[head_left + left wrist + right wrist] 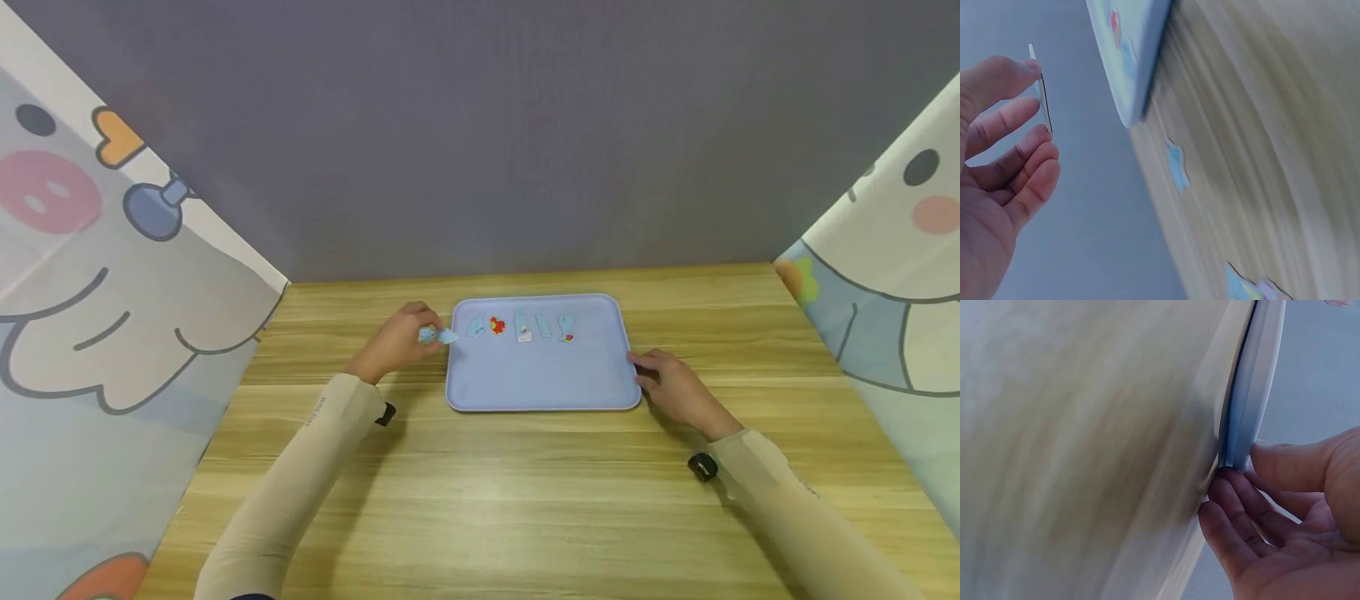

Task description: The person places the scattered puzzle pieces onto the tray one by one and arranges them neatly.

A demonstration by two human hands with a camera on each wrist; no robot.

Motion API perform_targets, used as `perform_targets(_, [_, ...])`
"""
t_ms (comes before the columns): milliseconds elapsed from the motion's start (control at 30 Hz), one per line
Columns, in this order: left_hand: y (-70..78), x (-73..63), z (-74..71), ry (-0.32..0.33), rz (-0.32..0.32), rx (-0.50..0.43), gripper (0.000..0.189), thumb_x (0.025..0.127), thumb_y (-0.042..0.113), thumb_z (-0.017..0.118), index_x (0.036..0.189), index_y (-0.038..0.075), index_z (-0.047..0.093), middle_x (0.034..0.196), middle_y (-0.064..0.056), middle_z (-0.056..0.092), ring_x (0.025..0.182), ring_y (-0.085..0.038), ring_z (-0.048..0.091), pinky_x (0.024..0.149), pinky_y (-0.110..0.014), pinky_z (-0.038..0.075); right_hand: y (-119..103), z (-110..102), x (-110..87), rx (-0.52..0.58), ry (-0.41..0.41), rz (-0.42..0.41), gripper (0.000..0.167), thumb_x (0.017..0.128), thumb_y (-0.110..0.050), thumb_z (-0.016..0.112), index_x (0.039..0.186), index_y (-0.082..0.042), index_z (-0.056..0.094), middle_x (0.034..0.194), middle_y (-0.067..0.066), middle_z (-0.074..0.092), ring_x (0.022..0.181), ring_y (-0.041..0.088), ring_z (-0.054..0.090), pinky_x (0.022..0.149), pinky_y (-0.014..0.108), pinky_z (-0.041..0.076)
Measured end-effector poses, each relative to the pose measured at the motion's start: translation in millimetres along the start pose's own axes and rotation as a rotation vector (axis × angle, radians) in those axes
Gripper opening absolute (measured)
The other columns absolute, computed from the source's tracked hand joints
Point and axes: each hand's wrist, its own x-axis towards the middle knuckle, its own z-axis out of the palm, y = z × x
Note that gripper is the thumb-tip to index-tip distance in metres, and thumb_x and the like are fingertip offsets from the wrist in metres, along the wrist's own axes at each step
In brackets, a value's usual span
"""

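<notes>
Between thumb and fingers, my left hand [401, 340] pinches a thin light-blue puzzle piece [447, 336] at the left edge of the blue tray [540, 375]. The left wrist view shows this piece [1044, 94] edge-on. Inside the tray, several printed pieces form a row near the far side, among them a red one [498, 326] and a blue one with a white block [522, 327]. My right hand [675, 387] holds the tray's right rim, its thumb [1291, 464] on top and fingertips against the outer side.
In the left wrist view, a light-blue piece [1177, 165] and another coloured piece [1247, 289] lie on the wooden table [540, 500] beside the tray. A grey panel [525, 142] stands behind the table, with cartoon-printed walls [82, 333] at both sides.
</notes>
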Motion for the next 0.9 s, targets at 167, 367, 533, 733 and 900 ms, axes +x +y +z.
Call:
perform_targets(167, [11.2, 6.8, 1.3, -0.001, 0.028, 0.01, 0.022, 0.076, 0.011, 0.079, 0.094, 0.004, 0.068, 0.098, -0.006, 0.059, 0.094, -0.025, 0.054, 0.081, -0.035, 0.046, -3, 0, 0.4, 0.003, 0.004, 0.005, 0.039, 0.087, 0.008, 0.059, 0.125, 0.012, 0.053, 0.107, 0.023, 0.059, 0.097, 0.036, 0.056, 0.08, 0.049, 0.046])
perform_targets(367, [24.5, 20.0, 3.3, -0.01, 0.065, 0.015, 0.022, 0.077, 0.013, 0.078, 0.096, 0.005, 0.069, 0.1, -0.004, 0.059, 0.097, -0.022, 0.052, 0.082, -0.033, 0.046, -7, -3, -1.1, 0.003, -0.011, 0.011, 0.039, 0.088, 0.007, 0.058, 0.126, 0.013, 0.051, 0.109, 0.024, 0.058, 0.099, 0.037, 0.056, 0.082, 0.051, 0.045])
perform_targets(533, [40.1, 35.0, 5.7, -0.027, 0.081, -0.006, 0.022, 0.078, 0.015, 0.077, 0.097, 0.006, 0.069, 0.101, -0.002, 0.059, 0.097, -0.02, 0.051, 0.083, -0.032, 0.045, -6, -4, -0.3, -0.002, -0.007, 0.006, 0.039, 0.088, 0.007, 0.058, 0.126, 0.013, 0.051, 0.109, 0.024, 0.058, 0.1, 0.039, 0.056, 0.083, 0.052, 0.045])
perform_targets(733, [59.4, 52.7, 15.3, -0.04, 0.119, -0.002, 0.022, 0.079, 0.017, 0.076, 0.098, 0.008, 0.069, 0.099, -0.001, 0.059, 0.097, -0.019, 0.051, 0.084, -0.029, 0.044, -5, -4, -1.0, -0.003, 0.002, 0.007, 0.039, 0.087, 0.008, 0.059, 0.125, 0.013, 0.052, 0.108, 0.024, 0.058, 0.099, 0.038, 0.056, 0.082, 0.052, 0.045])
perform_targets(900, [76.2, 65.5, 23.8, -0.055, 0.117, -0.003, 0.022, 0.079, 0.017, 0.077, 0.097, 0.008, 0.068, 0.098, -0.001, 0.058, 0.095, -0.018, 0.05, 0.083, -0.028, 0.043, -6, -3, -1.4, 0.01, -0.003, 0.004, 0.039, 0.087, 0.008, 0.059, 0.125, 0.014, 0.052, 0.108, 0.024, 0.058, 0.099, 0.039, 0.056, 0.082, 0.052, 0.045])
